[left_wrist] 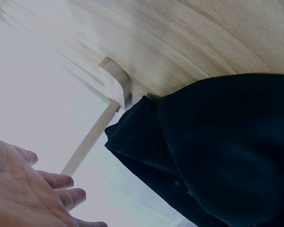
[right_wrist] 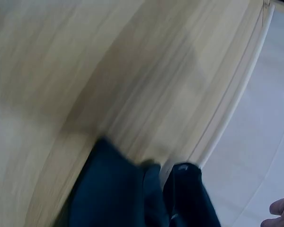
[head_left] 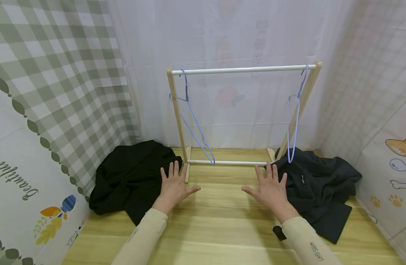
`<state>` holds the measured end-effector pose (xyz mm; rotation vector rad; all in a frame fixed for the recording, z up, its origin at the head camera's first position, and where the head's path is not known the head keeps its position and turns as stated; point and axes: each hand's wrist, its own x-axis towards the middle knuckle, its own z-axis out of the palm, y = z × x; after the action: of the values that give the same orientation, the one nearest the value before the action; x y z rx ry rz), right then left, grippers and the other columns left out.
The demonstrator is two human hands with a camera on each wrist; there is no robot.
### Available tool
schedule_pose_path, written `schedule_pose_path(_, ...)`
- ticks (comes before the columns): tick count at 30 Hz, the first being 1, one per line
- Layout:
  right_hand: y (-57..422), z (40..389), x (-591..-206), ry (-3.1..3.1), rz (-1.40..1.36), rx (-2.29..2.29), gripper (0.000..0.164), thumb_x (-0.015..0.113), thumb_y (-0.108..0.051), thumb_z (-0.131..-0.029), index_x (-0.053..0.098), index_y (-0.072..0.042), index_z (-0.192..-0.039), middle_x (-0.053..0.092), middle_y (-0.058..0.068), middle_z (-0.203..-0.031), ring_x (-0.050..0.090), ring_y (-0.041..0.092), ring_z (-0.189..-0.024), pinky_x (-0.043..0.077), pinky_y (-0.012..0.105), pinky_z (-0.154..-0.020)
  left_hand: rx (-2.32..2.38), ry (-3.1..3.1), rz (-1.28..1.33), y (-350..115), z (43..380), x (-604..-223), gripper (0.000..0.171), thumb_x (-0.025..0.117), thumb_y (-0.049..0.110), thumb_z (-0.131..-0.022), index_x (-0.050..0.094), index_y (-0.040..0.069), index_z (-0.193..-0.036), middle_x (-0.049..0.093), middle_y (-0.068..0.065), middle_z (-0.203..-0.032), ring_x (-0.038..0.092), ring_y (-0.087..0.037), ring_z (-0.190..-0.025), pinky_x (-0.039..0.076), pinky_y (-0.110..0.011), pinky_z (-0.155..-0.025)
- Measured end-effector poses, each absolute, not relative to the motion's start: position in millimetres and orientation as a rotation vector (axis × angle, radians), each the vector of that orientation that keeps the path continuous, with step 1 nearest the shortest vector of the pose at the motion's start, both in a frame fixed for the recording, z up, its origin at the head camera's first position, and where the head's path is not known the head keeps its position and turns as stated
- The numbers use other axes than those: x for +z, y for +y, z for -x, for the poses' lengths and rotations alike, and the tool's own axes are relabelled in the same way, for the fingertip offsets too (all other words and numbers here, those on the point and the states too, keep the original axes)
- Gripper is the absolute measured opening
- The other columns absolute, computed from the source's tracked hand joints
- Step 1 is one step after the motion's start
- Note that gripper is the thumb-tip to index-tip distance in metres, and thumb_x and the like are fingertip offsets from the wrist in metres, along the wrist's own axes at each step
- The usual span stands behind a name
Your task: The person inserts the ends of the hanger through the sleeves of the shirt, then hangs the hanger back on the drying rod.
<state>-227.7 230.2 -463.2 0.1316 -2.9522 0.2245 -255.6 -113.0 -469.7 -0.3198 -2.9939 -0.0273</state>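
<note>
My left hand (head_left: 174, 184) is held over the wooden table with its fingers spread, holding nothing. Beside it on the left lies a crumpled black garment (head_left: 133, 176), which also fills much of the left wrist view (left_wrist: 227, 151). My right hand (head_left: 270, 187), fingers likewise spread and holding nothing, is near a dark grey garment (head_left: 322, 180) heaped at the right. Behind both hands stands a small clothes rack (head_left: 242, 70) with wooden legs and white bars. One blue hanger (head_left: 198, 127) hangs at the rack's left end, another blue hanger (head_left: 296, 121) at its right end.
The wood-grain table (head_left: 223, 221) extends between the garments. A white curtain (head_left: 242, 33) backs the rack, a green checked cloth (head_left: 57, 55) covers the left side, and a printed sheet (head_left: 388, 165) the right. A small black object (head_left: 279, 233) shows by the right wrist.
</note>
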Motion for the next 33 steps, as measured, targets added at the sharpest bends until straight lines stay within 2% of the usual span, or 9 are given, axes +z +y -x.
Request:
schedule_pose_path(4, 243, 225, -457, -2.948, -0.106, 0.238, 0.111, 0.049, -0.083, -0.081, 0.025, -0.007, -0.157, 0.007, 0.034, -0.158, 0.004, 0.052, -0.145, 0.000, 0.077, -0.104, -0.045, -2.986, 0.335, -115, 256, -469, 0.106, 0.044, 0.084, -0.082, 0.020, 0.016, -0.160, 0.018, -0.023, -0.161, 0.015, -0.041, -0.148, 0.009, -0.070, -0.111)
schedule_pose_path(13, 289, 217, -443, -2.906, -0.018, 0.291, 0.118, 0.062, -0.078, -0.077, 0.020, -0.003, -0.157, 0.005, 0.038, -0.156, 0.003, 0.056, -0.143, -0.005, 0.078, -0.102, -0.019, -2.981, 0.349, -116, 255, -469, 0.104, 0.040, 0.084, -0.084, 0.025, 0.014, -0.159, 0.021, -0.023, -0.160, 0.019, -0.041, -0.147, 0.011, -0.069, -0.111)
schedule_pose_path(22, 341, 212, -431, -2.934, 0.060, 0.313, 0.125, 0.062, -0.079, -0.076, 0.008, -0.001, -0.158, -0.004, 0.043, -0.153, -0.007, 0.059, -0.140, -0.007, 0.081, -0.097, -0.113, -2.977, 0.393, -111, 253, -469, 0.102, 0.046, 0.080, -0.086, 0.026, 0.011, -0.158, 0.023, -0.024, -0.159, 0.020, -0.042, -0.146, 0.013, -0.068, -0.111)
schedule_pose_path(27, 367, 207, -427, -2.974, 0.121, 0.318, 0.129, 0.062, -0.080, -0.075, 0.001, -0.002, -0.158, -0.007, 0.044, -0.151, -0.011, 0.060, -0.139, -0.007, 0.082, -0.096, -0.174, -2.962, 0.465, -99, 254, -471, 0.098, 0.050, 0.077, -0.086, 0.032, 0.010, -0.156, 0.027, -0.025, -0.157, 0.024, -0.042, -0.145, 0.018, -0.067, -0.111)
schedule_pose_path(33, 394, 198, -425, -3.016, 0.118, 0.335, 0.131, 0.065, -0.079, -0.074, -0.002, -0.002, -0.157, -0.007, 0.046, -0.149, -0.008, 0.063, -0.137, -0.004, 0.084, -0.094, -0.146, -2.973, 0.625, -69, 255, -469, 0.097, 0.048, 0.078, -0.087, 0.033, 0.011, -0.156, 0.034, -0.025, -0.154, 0.029, -0.041, -0.143, 0.025, -0.065, -0.109)
